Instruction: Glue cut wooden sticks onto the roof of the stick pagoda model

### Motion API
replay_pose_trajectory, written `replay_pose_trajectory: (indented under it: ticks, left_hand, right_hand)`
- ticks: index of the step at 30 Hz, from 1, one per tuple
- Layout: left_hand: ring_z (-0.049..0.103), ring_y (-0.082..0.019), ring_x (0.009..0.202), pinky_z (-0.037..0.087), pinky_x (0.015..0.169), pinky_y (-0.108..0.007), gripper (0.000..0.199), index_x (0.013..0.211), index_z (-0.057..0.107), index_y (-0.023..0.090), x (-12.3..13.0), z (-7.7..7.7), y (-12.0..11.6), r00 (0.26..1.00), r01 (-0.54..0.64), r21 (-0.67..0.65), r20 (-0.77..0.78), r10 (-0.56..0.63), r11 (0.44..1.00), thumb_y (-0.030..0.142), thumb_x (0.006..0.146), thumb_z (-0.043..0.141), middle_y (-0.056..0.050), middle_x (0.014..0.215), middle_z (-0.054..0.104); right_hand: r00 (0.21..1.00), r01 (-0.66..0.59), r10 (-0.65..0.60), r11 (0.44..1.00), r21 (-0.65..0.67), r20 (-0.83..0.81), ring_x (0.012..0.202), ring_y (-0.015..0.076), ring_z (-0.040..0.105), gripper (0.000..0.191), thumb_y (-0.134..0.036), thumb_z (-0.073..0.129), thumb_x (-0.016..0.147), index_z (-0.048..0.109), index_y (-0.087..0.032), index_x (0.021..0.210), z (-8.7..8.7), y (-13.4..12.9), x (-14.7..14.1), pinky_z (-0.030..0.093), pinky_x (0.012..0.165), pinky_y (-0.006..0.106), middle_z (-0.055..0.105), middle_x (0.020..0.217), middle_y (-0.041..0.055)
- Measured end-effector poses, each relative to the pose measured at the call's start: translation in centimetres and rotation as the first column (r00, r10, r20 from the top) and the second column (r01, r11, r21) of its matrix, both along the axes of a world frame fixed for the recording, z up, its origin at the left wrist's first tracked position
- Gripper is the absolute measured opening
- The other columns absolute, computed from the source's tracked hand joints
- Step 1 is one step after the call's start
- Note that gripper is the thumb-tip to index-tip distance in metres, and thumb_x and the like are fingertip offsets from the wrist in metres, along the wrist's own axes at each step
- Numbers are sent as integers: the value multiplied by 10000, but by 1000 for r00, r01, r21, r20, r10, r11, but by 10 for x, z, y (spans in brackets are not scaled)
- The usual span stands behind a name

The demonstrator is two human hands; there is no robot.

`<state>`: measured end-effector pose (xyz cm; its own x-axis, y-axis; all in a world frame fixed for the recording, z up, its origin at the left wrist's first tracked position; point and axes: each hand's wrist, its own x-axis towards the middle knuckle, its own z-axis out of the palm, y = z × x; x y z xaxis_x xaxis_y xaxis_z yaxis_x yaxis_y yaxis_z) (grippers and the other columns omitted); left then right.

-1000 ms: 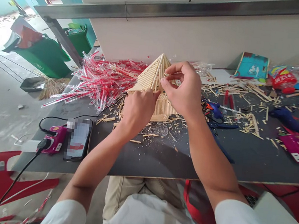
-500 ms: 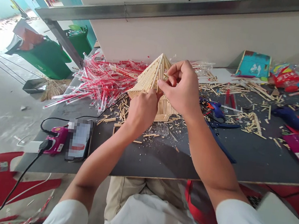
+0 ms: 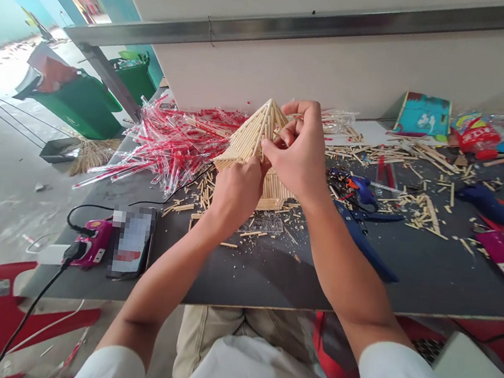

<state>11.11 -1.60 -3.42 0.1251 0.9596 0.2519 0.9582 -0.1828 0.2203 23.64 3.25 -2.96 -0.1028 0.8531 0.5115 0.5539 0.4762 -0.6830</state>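
Observation:
A small model house [image 3: 249, 135] built of thin wooden sticks stands upright on the dark table, its pointed stick roof facing me. My left hand [image 3: 237, 194] is closed at the front lower edge of the roof, with thumb and fingertips pressed against the sticks. At the roof's right slope is my right hand [image 3: 300, 152], its fingers curled and its thumb tip touching the sticks near a corner ridge. Anything small between the right fingertips is hidden. Both hands cover part of the house's front and right side.
Red-and-clear plastic wrappers [image 3: 170, 143] heap left of the house. A phone [image 3: 132, 242] lies by a magenta power socket [image 3: 95, 243]. To the right are blue-handled pliers [image 3: 366, 244], a blue glue gun [image 3: 489, 201] and loose sticks [image 3: 426, 212]. Stick scraps litter the tabletop.
The whole view has shifted slightly, with the table lower in the picture. My right hand has moved a little left along the roof; my left hand stays at the roof's lower edge.

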Motion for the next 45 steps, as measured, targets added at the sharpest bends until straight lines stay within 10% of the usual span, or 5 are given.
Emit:
replay_pose_trajectory:
  ticks: [45]
  left_hand:
    - [672, -211, 621, 431, 578, -334, 382, 1093, 659, 93, 4, -5, -1, 998, 58, -19, -17, -58, 998, 283, 1053, 330, -172, 810, 750]
  right_hand:
    - [990, 3, 21, 986, 167, -143, 1006, 184, 619, 361, -134, 638, 918, 540, -258, 1242, -26, 26, 2, 608, 825, 349, 512, 1160, 58]
